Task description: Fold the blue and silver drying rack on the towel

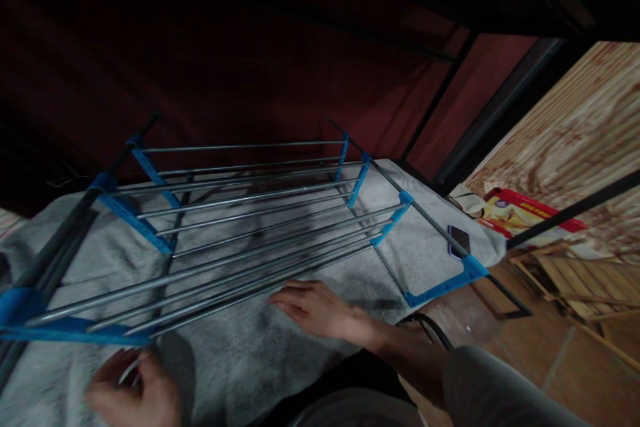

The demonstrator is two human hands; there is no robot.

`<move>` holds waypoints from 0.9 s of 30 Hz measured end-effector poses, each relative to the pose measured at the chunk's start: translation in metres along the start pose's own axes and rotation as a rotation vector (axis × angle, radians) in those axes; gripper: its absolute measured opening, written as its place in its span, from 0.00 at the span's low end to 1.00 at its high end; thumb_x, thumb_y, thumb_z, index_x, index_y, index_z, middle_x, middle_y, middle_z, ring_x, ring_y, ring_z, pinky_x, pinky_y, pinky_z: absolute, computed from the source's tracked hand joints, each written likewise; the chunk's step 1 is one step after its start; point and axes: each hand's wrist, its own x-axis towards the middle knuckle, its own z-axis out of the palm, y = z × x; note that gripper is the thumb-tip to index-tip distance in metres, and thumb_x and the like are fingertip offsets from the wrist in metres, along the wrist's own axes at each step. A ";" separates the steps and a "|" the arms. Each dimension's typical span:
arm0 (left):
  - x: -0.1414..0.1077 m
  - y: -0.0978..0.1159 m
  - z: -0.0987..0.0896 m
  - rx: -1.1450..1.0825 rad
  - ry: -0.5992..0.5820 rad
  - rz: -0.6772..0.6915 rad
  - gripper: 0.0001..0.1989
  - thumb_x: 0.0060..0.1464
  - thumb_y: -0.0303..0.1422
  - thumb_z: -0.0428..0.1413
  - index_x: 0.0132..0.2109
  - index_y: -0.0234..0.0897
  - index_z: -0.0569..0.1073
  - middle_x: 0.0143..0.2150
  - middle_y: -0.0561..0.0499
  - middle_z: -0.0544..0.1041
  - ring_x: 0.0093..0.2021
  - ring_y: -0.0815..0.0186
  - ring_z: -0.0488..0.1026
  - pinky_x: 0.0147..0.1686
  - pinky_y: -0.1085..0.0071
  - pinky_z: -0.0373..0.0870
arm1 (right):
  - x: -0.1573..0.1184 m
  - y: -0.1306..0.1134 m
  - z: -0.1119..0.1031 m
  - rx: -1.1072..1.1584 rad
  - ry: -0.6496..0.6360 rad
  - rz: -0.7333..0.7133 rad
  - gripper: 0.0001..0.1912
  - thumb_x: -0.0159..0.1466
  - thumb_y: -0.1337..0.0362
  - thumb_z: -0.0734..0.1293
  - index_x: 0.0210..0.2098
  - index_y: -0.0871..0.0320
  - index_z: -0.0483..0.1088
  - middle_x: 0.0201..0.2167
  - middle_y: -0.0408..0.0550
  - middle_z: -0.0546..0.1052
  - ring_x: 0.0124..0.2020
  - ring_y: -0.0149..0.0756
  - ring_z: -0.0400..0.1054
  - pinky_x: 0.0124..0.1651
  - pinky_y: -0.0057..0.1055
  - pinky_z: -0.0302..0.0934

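A rack of grey metal tubes [240,255] and blue plastic brackets [440,285] lies across a grey cloth. My left hand [135,390] is at the lower left, just below a blue end bracket [85,331]. Its thumb and fingers curl into a ring, with a pale sliver between them that I cannot make out. My right hand [313,307] rests low over the cloth, beside the nearest tubes, with its fingers loosely bent and nothing visible in them. Dark poles [435,223] run through the brackets at both ends.
The grey cloth [225,360] covers the surface beneath the rack. A phone [459,241] lies at its right edge. Beyond are a red and yellow box [525,213] and a wooden slatted piece [575,287] above a tiled floor. A dark red panel [250,80] stands behind.
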 end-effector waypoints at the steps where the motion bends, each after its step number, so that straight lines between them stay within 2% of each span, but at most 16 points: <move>1: -0.004 0.005 0.000 0.065 -0.018 -0.027 0.24 0.61 0.42 0.47 0.61 0.39 0.66 0.50 0.39 0.73 0.48 0.45 0.73 0.38 0.49 0.74 | -0.011 0.009 0.012 0.024 0.007 0.046 0.13 0.73 0.66 0.60 0.53 0.53 0.72 0.46 0.45 0.79 0.46 0.32 0.73 0.47 0.25 0.66; 2: -0.007 0.010 0.002 0.123 -0.058 -0.015 0.21 0.62 0.41 0.46 0.57 0.39 0.70 0.48 0.40 0.74 0.47 0.47 0.74 0.40 0.50 0.74 | -0.022 0.019 0.023 0.038 0.012 0.095 0.13 0.72 0.67 0.60 0.52 0.54 0.72 0.45 0.46 0.79 0.45 0.33 0.73 0.47 0.27 0.67; 4: -0.010 0.023 0.009 0.184 -0.188 0.169 0.19 0.64 0.40 0.44 0.54 0.38 0.73 0.48 0.40 0.76 0.49 0.49 0.73 0.46 0.50 0.73 | -0.046 0.044 0.042 0.022 0.089 0.236 0.13 0.71 0.68 0.60 0.49 0.54 0.74 0.43 0.47 0.79 0.43 0.35 0.73 0.46 0.30 0.68; 7: -0.010 0.043 0.027 0.237 -0.299 0.509 0.20 0.67 0.39 0.42 0.53 0.34 0.73 0.49 0.39 0.77 0.49 0.51 0.73 0.49 0.52 0.71 | -0.082 0.091 0.054 -0.024 0.365 0.498 0.12 0.68 0.70 0.60 0.42 0.54 0.74 0.39 0.47 0.77 0.41 0.38 0.72 0.47 0.33 0.68; 8: -0.008 0.049 0.033 0.262 -0.315 0.579 0.21 0.67 0.39 0.41 0.54 0.34 0.73 0.49 0.39 0.77 0.48 0.51 0.73 0.49 0.53 0.70 | -0.093 0.106 0.053 -0.045 0.486 0.601 0.11 0.67 0.70 0.60 0.41 0.54 0.73 0.38 0.47 0.76 0.41 0.38 0.71 0.48 0.34 0.67; 10: -0.005 0.061 0.043 0.310 -0.331 0.645 0.21 0.67 0.38 0.42 0.55 0.34 0.74 0.50 0.38 0.77 0.47 0.51 0.73 0.47 0.54 0.69 | -0.113 0.136 0.044 -0.090 0.627 0.739 0.10 0.65 0.70 0.58 0.40 0.56 0.71 0.38 0.50 0.74 0.42 0.41 0.70 0.50 0.39 0.66; 14: 0.001 0.073 0.058 0.359 -0.382 0.703 0.22 0.67 0.38 0.44 0.57 0.33 0.75 0.50 0.36 0.77 0.47 0.49 0.72 0.48 0.53 0.66 | -0.137 0.178 0.020 -0.172 0.794 0.900 0.15 0.62 0.70 0.57 0.48 0.61 0.66 0.45 0.58 0.70 0.52 0.48 0.64 0.60 0.48 0.59; 16: 0.002 0.072 0.067 0.386 -0.394 0.751 0.22 0.67 0.39 0.43 0.57 0.33 0.75 0.48 0.37 0.77 0.46 0.49 0.72 0.48 0.53 0.66 | -0.140 0.191 0.014 -0.185 0.797 0.932 0.20 0.61 0.70 0.58 0.52 0.61 0.65 0.47 0.59 0.69 0.54 0.49 0.62 0.61 0.46 0.57; 19: 0.005 0.067 0.079 0.415 -0.413 0.814 0.23 0.68 0.39 0.42 0.56 0.34 0.75 0.47 0.38 0.79 0.48 0.50 0.72 0.50 0.54 0.66 | -0.136 0.205 0.014 -0.173 0.719 0.950 0.22 0.59 0.71 0.59 0.53 0.60 0.66 0.46 0.56 0.71 0.50 0.45 0.65 0.56 0.40 0.60; 23: 0.009 0.066 0.086 0.422 -0.487 0.824 0.22 0.68 0.37 0.41 0.53 0.34 0.76 0.46 0.41 0.80 0.47 0.52 0.73 0.49 0.56 0.66 | -0.130 0.219 0.017 -0.171 0.701 0.990 0.18 0.58 0.73 0.59 0.47 0.59 0.69 0.40 0.52 0.71 0.41 0.41 0.65 0.49 0.35 0.61; 27: 0.011 0.069 0.084 0.419 -0.500 0.779 0.22 0.68 0.38 0.41 0.50 0.34 0.77 0.42 0.41 0.81 0.44 0.52 0.74 0.46 0.57 0.65 | -0.130 0.223 0.017 -0.170 0.705 1.011 0.17 0.57 0.76 0.58 0.42 0.58 0.70 0.37 0.49 0.70 0.39 0.38 0.64 0.46 0.32 0.60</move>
